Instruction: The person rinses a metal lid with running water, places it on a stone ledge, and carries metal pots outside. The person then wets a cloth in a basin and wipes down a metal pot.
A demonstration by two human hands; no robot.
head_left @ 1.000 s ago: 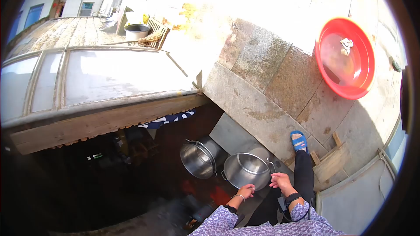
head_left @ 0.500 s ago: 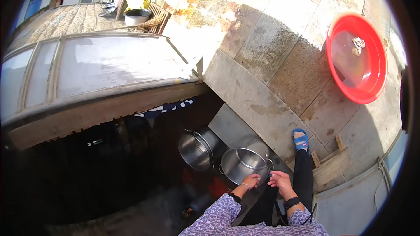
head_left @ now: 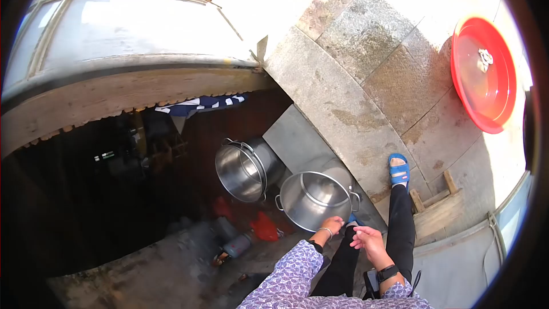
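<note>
Steel pot [head_left: 294, 197] lies straight before us, at the edge of the grey slab [head_left: 297, 137], its mouth facing up toward us; how far it tilts we cannot tell. Its two loop handles stick out at either side, which would suit a two-handed lift.

Our left hand [head_left: 331, 225] overlaps the near rim with its fingers curled; whether they grasp the metal we cannot tell. Our right hand [head_left: 370, 240] hangs just beside the pot, below the right loop, fingers half bent and apart from the handle. We see nothing in them, though something thin could be hidden. Both hands sit close to our body, perhaps to spare reaching.

To the left stands a second pot [head_left: 231, 171], apart from the first, apparently tipped with its mouth turned away from the slab, maybe for draining or airing.

One foot, in a blue sandal [head_left: 398, 171], is planted on the stone paving [head_left: 354, 120], while the other is partly hidden behind our hands; that wide stance probably steadies us. Farther right, a red basin [head_left: 486, 123] holds water and a whitish cloth-like thing [head_left: 485, 59], seemingly soaking.
</note>
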